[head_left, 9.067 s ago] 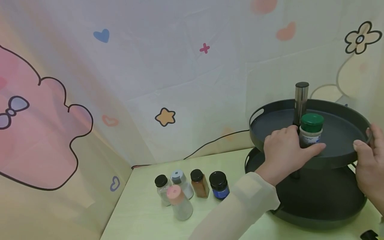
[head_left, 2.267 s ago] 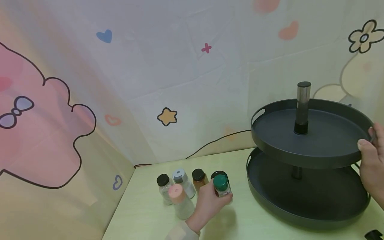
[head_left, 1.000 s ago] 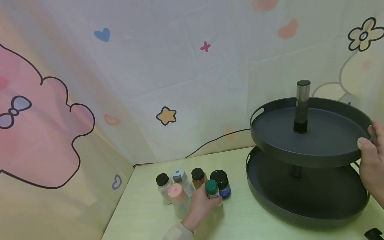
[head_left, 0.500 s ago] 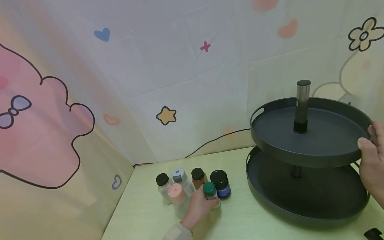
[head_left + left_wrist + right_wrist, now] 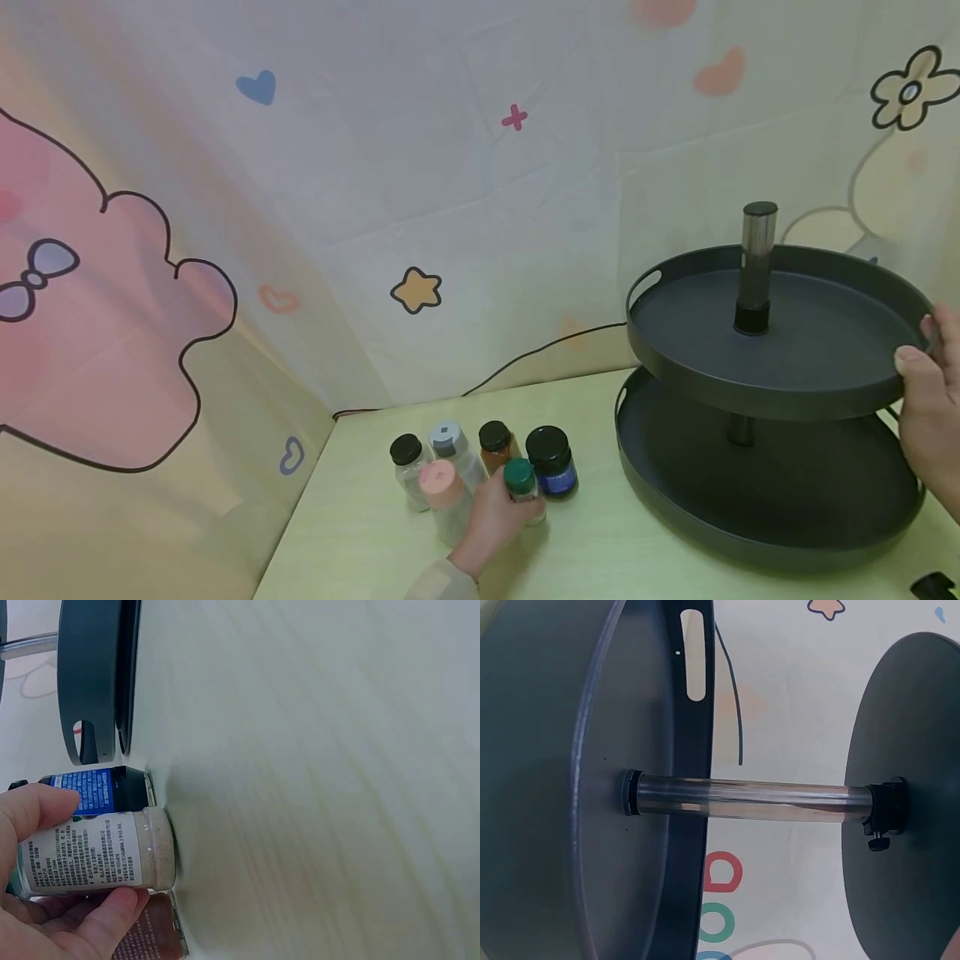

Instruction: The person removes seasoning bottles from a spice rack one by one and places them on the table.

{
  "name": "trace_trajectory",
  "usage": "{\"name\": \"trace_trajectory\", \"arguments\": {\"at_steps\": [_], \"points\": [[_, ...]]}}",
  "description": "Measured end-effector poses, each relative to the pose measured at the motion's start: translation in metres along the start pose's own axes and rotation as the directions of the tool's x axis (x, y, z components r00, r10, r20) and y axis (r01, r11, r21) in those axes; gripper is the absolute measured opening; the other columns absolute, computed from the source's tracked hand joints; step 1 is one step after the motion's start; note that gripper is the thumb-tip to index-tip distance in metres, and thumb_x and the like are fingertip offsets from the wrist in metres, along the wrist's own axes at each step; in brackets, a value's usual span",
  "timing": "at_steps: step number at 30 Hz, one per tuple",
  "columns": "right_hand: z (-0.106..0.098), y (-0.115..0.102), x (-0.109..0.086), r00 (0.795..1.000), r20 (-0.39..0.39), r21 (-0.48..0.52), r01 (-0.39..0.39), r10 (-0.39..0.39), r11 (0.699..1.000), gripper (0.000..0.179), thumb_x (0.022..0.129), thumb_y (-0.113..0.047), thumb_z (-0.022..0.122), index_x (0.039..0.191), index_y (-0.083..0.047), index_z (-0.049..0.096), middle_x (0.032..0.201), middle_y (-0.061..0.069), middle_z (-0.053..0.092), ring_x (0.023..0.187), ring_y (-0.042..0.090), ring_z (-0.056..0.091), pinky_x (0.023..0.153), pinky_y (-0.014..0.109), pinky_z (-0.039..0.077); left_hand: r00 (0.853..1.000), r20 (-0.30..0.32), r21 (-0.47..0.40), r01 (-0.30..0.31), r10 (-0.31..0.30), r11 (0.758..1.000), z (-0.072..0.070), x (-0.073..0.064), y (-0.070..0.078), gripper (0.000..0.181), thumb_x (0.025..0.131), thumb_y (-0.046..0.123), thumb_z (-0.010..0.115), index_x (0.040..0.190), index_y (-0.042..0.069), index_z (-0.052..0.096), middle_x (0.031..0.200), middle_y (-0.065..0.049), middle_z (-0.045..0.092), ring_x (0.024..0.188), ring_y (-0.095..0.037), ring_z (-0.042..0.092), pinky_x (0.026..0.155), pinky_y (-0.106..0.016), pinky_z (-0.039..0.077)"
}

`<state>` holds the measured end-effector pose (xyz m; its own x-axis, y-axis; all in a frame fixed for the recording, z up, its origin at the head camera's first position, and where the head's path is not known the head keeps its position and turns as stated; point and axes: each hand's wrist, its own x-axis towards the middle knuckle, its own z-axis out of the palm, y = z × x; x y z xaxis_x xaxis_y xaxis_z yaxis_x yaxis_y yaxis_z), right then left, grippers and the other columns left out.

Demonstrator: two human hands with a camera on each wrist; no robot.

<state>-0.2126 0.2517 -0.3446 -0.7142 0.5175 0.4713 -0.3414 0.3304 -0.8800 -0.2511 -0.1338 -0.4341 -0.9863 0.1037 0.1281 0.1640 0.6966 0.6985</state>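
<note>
My left hand (image 5: 491,518) grips a spice jar with a green cap (image 5: 520,477), thumb on one side and fingers on the other. In the left wrist view, the pale printed label of this jar (image 5: 82,855) shows, with its base right at the table top. A black-lidded jar with a blue label (image 5: 557,479) stands just right of it, and a brown spice bottle (image 5: 495,446) just behind. My right hand (image 5: 928,408) holds the right rim of the upper black round tray (image 5: 825,350), thumb at the front.
A lower black tray (image 5: 810,492) sits beneath the upper one, joined by a metal post (image 5: 772,801). Left of my left hand are a pink-capped bottle (image 5: 442,492), a grey-capped bottle (image 5: 452,446) and a black-capped clear jar (image 5: 408,471). A dark object (image 5: 933,586) lies bottom right.
The green-capped jar has gone from the upper tray down to the other jars in my left hand, then shifted slightly left and nearer. My right hand keeps its hold on the tray.
</note>
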Motion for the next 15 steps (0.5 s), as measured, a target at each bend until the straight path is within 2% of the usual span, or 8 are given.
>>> {"name": "trace_trajectory", "arguments": {"at_steps": [5, 15], "points": [[-0.0004, 0.0008, -0.0006, 1.0, 0.005, 0.026, 0.009, -0.009, 1.0, 0.057, 0.089, -0.011, 0.024, 0.142, -0.009, 0.002, 0.149, 0.006, -0.003, 0.132, 0.002, 0.002, 0.105, 0.009, 0.003, 1.0, 0.003, 0.0, -0.011, 0.011, 1.0, -0.0012, -0.0003, -0.0007, 0.04, 0.065, 0.016, 0.075, 0.097, 0.002, 0.055, 0.091, -0.013, 0.065, 0.084, -0.026, 0.062, 0.07, -0.037, 0.05], [-0.0005, 0.0025, -0.0009, 1.0, 0.009, 0.052, 0.03, -0.03, 0.998, 0.058, 0.089, -0.011, 0.023, 0.142, -0.008, 0.001, 0.149, 0.007, -0.003, 0.132, 0.002, 0.002, 0.105, 0.01, 0.002, 1.0, 0.014, 0.009, 0.013, -0.013, 1.0, -0.0025, -0.0001, -0.0026, 0.041, 0.065, 0.019, 0.075, 0.098, 0.004, 0.056, 0.092, -0.011, 0.065, 0.085, -0.025, 0.062, 0.072, -0.037, 0.049]]}}
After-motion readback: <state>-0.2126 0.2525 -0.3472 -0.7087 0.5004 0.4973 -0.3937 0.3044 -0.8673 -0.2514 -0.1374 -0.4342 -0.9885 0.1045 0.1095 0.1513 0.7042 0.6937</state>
